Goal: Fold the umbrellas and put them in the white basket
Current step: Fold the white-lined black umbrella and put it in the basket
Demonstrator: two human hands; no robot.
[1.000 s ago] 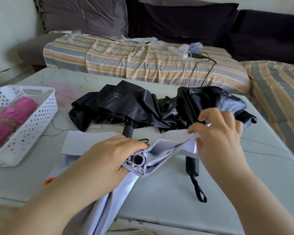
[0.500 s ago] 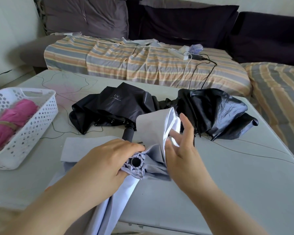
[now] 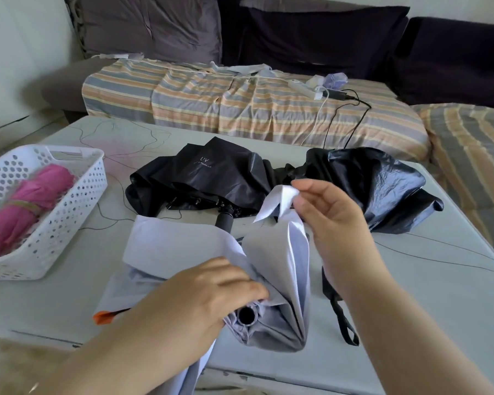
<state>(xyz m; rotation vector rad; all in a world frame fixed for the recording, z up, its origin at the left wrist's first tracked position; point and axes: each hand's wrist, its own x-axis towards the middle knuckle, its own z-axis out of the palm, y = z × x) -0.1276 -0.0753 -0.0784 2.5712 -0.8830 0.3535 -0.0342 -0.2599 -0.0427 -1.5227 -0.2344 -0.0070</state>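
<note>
A pale lilac-grey umbrella [image 3: 271, 269] lies half collapsed at the table's near edge, its black tip facing me. My left hand [image 3: 208, 292] grips the bunched canopy near that tip. My right hand [image 3: 330, 218] pinches one canopy flap and holds it raised. Behind them a black umbrella [image 3: 211, 178] marked "UV" sprawls loosely across the table, and a second black crinkled canopy [image 3: 374, 183] lies to its right. The white perforated basket [image 3: 66, 223] stands at the left with a rolled pink umbrella [image 3: 26, 203] inside.
The grey table [image 3: 428, 295] has thin dark cracks. A black wrist strap [image 3: 342, 315] lies under my right forearm. An orange tab [image 3: 104, 317] peeks out by my left wrist. Behind the table is a striped sofa [image 3: 240, 109] with a power strip [image 3: 303, 88] and cables.
My right hand has lifted the pale flap higher and drawn it to the right, now pinching its tip. My left hand keeps its grip near the umbrella's tip.
</note>
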